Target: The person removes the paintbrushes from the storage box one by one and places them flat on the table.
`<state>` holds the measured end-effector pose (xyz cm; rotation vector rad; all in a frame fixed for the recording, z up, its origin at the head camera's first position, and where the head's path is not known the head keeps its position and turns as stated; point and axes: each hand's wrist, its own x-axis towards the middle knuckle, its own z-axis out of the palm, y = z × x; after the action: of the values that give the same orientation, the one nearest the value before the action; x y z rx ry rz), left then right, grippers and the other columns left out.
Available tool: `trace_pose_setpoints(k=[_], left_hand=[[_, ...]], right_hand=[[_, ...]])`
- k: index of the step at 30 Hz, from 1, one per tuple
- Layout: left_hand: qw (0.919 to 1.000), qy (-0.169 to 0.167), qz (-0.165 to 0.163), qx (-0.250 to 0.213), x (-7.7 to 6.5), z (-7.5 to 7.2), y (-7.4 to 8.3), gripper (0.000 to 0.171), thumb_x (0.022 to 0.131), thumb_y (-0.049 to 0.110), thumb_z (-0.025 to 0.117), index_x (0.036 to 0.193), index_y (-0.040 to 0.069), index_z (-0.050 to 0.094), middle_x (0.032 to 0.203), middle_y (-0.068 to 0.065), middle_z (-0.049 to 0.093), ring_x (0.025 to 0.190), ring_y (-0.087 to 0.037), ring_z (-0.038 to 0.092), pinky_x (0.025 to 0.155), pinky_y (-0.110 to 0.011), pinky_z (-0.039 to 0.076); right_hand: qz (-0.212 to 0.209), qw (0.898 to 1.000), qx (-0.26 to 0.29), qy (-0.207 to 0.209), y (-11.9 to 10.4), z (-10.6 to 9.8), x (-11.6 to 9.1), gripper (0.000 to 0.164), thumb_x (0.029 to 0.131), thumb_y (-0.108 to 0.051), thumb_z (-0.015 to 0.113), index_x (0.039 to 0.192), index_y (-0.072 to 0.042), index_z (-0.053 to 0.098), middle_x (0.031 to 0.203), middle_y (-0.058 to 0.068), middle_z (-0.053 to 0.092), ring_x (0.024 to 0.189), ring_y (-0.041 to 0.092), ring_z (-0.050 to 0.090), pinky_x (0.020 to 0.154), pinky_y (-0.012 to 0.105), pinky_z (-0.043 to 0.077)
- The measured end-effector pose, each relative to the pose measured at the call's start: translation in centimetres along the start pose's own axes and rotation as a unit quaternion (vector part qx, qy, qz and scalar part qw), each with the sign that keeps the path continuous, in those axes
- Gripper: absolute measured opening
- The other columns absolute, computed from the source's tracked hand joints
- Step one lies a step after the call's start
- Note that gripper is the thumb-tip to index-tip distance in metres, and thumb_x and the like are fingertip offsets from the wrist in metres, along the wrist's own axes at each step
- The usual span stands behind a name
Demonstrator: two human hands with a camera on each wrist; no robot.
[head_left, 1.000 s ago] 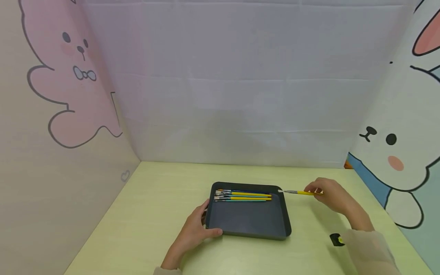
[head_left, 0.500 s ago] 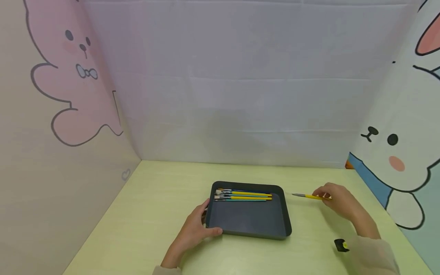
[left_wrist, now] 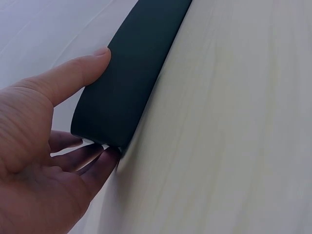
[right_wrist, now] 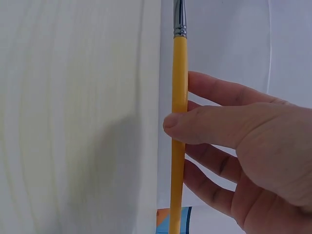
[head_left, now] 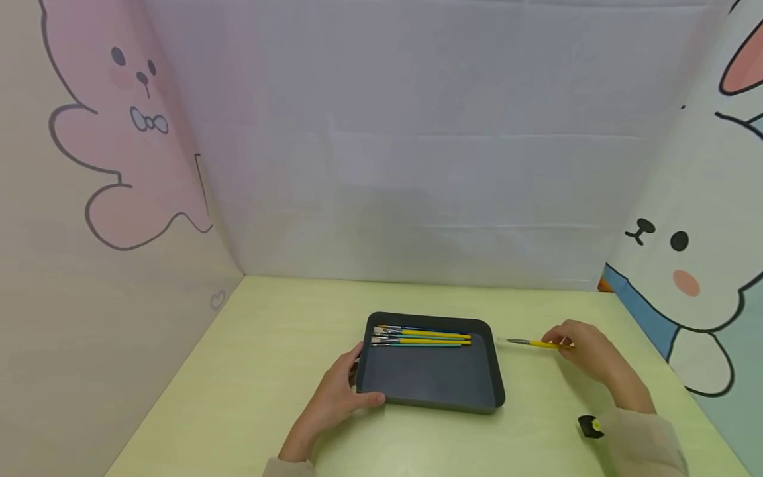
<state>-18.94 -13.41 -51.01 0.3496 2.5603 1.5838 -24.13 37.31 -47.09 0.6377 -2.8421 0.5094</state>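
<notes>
A dark grey rectangular tray lies on the table. Several paintbrushes, with yellow, teal and dark blue handles, lie side by side along its far side, bristles to the left. My left hand holds the tray's near left corner; in the left wrist view the thumb lies on the tray wall and the fingers reach round the corner. To the right of the tray, my right hand pinches a yellow-handled paintbrush between thumb and fingers, its metal ferrule and bristles pointing left toward the tray.
A small black object with a yellow mark is by the right sleeve. The pale yellow table is bounded by a white sheet behind and cartoon-printed panels at both sides.
My right hand has moved right and slightly nearer with the yellow paintbrush, whose tip has left the tray's right rim. My left hand stays on the tray corner.
</notes>
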Motion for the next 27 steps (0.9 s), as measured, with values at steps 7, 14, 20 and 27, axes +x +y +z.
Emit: trace_pose_setpoints(k=[7, 14, 20, 27], left_hand=[[1.0, 0.0, 0.003, 0.005, 0.4, 0.0, -0.2, 0.118, 0.076, 0.035, 0.099, 0.168, 0.009, 0.03, 0.161, -0.023, 0.044, 0.135, -0.041, 0.057, 0.109, -0.055, 0.05], [1.0, -0.001, -0.002, -0.003, 0.4, -0.1, -0.3, 0.118, 0.077, 0.033, 0.099, 0.168, 0.009, 0.029, 0.163, -0.024, 0.042, 0.139, -0.043, 0.054, 0.112, -0.056, 0.048], [1.0, -0.004, 0.0, -0.004, 0.4, -0.1, -0.3, 0.117, 0.077, 0.034, 0.098, 0.168, 0.008, 0.029, 0.162, -0.024, 0.042, 0.138, -0.043, 0.054, 0.111, -0.056, 0.049], [1.0, -0.004, 0.001, 0.003, 0.6, -0.1, -0.6, 0.118, 0.077, 0.034, 0.098, 0.168, 0.008, 0.029, 0.162, -0.024, 0.043, 0.137, -0.042, 0.055, 0.111, -0.056, 0.049]], right_hand=[[0.003, 1.0, 0.0, -0.01, 0.8, 0.4, 0.1, 0.033, 0.082, 0.016, 0.078, 0.102, -0.01, 0.081, 0.091, -0.003, 0.071, 0.081, 0.022, 0.067, 0.073, 0.039, 0.059], [-0.001, 1.0, 0.007, -0.024, 0.8, 1.1, 0.7, 0.033, 0.081, 0.017, 0.078, 0.101, -0.009, 0.081, 0.089, -0.002, 0.071, 0.08, 0.022, 0.067, 0.072, 0.039, 0.059], [0.01, 0.999, 0.005, -0.039, 1.0, 1.4, 0.8, 0.032, 0.082, 0.017, 0.077, 0.1, -0.009, 0.082, 0.088, -0.003, 0.071, 0.079, 0.019, 0.065, 0.071, 0.04, 0.058], [0.014, 0.999, 0.007, -0.044, 0.9, 1.3, 0.7, 0.032, 0.082, 0.018, 0.076, 0.102, -0.006, 0.082, 0.09, -0.001, 0.072, 0.08, 0.02, 0.066, 0.072, 0.04, 0.059]])
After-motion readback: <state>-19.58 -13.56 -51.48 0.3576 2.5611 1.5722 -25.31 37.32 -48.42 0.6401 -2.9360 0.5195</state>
